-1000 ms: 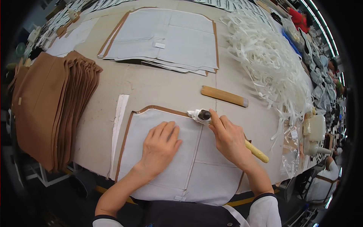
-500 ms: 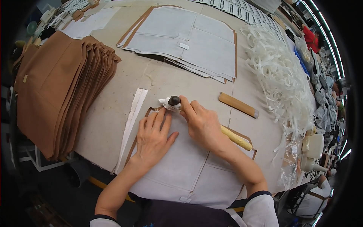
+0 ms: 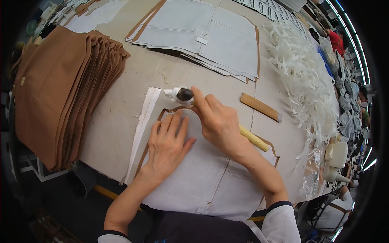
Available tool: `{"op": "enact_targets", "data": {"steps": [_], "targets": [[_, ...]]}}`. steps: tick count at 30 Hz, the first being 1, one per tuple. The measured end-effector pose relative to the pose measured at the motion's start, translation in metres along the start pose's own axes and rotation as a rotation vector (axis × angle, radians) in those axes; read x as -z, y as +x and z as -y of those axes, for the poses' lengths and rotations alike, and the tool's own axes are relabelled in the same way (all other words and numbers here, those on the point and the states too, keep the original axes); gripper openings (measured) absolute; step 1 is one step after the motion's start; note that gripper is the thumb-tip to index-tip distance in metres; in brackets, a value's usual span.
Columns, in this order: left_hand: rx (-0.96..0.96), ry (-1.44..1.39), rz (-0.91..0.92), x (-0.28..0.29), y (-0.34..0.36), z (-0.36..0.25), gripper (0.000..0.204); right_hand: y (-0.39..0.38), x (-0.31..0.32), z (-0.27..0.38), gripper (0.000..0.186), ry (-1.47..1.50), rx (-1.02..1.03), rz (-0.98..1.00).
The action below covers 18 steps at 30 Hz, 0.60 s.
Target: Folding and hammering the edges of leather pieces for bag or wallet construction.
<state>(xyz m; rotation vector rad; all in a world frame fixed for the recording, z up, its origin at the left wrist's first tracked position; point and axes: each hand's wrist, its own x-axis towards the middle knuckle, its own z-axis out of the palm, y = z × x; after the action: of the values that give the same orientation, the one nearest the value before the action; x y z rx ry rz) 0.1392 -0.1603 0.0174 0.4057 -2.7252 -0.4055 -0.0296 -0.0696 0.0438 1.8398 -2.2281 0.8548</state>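
In my right hand [image 3: 221, 127] is a hammer [image 3: 185, 94], its fingers wrapped around the yellow-covered handle. The dark hammer head has white wrapping on one side and hangs just above the far edge of a pale panel [image 3: 190, 170] with brown margins. My left hand [image 3: 168, 141] lies flat on that panel with fingers stretched, fingertips by the curved brown edge [image 3: 176, 108]. The panel lies on the table and its near part drapes over the front edge toward me.
Brown folded pieces [image 3: 52, 89] are heaped at the left. Behind lies a stack of pale panels [image 3: 178, 28]. On the right are tangled white strips [image 3: 291, 69], a wooden bar [image 3: 261, 107] and a white bottle [image 3: 336, 154]. A narrow white strip [image 3: 144, 125] lies left of the panel.
The hammer head has risen off the panel's far edge, uncovering more of the brown margin. My left hand stays flat on the panel. The whole view has shifted slightly.
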Motion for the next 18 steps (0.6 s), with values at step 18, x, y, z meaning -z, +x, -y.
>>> {"op": "enact_targets", "data": {"steps": [18], "targets": [[-0.019,-0.003,-0.062,0.002,-0.004,0.001,0.052,-0.009,-0.009,-0.001,0.065,-0.091,0.014,0.135]]}}
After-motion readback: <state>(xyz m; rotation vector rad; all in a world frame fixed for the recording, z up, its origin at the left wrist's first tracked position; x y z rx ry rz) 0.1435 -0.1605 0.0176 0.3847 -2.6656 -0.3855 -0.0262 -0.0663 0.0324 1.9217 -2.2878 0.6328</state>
